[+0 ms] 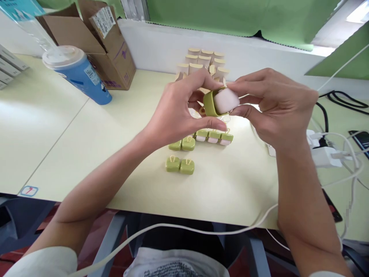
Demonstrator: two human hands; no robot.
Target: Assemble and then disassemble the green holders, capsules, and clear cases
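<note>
Pale worktop (230, 188), white wall (161, 50) behind: over the worktop, my left hand (174, 113) has its fingers round a green cover (210, 105); my right hand (272, 104) pinches the whitish block (227, 101) partly inside. I judge both light, stiff, slick: grip opposite sides.

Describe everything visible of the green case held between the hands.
The green case is small, glossy and round-cornered, apparently plastic or silicone. It is tilted sideways above the table, open end facing right, with a pale insert protruding from it. A small yellow loop shows at its left end. The left hand holds it; the right hand pinches the insert near its rim.
</note>
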